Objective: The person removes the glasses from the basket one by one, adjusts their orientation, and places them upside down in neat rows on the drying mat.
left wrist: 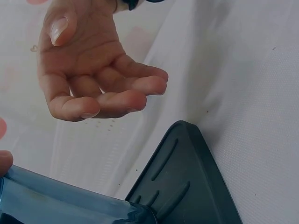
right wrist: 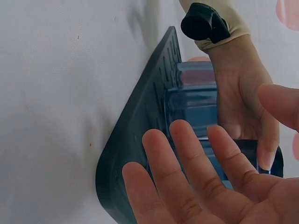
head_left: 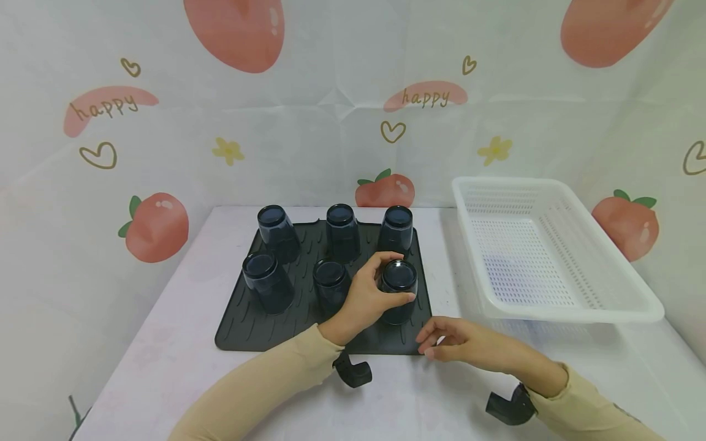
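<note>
Several dark blue glasses stand upside down in two rows on a black ribbed drying mat (head_left: 250,334). My left hand (head_left: 365,298) grips the front-right glass (head_left: 399,277), thumb on the near side and fingers round the far side. That glass (left wrist: 60,196) reaches down to the mat in the left wrist view. My right hand (head_left: 460,343) is by the mat's front-right corner, its fingers loosely bent and holding nothing. In the right wrist view its fingers (right wrist: 161,172) spread in front of the mat and the held glass. Whether they touch the mat I cannot tell.
A white plastic basket (head_left: 480,294) with slotted walls stands on the table to the right of the mat. Behind the front row are the rear glasses (head_left: 342,233). A printed cloth backdrop (head_left: 309,122) rises at the table's back edge.
</note>
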Demonstrator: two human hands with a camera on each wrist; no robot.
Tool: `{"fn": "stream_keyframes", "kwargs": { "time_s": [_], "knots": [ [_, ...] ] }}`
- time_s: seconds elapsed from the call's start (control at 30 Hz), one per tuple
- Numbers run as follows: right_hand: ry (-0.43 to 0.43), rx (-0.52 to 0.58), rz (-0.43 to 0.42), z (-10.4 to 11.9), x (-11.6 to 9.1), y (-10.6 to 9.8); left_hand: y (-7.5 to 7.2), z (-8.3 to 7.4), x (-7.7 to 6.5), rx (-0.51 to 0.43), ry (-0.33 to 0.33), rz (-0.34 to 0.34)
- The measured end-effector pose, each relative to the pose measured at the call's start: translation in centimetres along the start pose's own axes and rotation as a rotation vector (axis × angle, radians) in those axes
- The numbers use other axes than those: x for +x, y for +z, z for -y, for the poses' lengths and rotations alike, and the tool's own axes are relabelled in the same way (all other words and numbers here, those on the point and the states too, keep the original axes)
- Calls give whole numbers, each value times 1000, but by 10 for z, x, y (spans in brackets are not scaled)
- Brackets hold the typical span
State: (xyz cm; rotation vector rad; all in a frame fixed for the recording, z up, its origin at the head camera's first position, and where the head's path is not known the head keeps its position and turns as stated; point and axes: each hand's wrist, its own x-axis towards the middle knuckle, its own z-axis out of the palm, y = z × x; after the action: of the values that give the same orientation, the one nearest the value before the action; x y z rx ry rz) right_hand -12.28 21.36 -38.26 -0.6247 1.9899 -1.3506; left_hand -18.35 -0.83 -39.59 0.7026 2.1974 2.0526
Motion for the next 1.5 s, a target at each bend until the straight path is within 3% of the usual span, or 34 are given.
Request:
{"fn": "stream_keyframes", "kwargs": {
  "time_s": [0.3, 1.5],
  "knots": [
    [9, 14, 1, 0, 0, 1, 0, 5, 2, -6, -10, 8],
    [-1, 27, 0, 0, -2, 1, 1, 4, 6, 22, -81, 40]
  ]
}}
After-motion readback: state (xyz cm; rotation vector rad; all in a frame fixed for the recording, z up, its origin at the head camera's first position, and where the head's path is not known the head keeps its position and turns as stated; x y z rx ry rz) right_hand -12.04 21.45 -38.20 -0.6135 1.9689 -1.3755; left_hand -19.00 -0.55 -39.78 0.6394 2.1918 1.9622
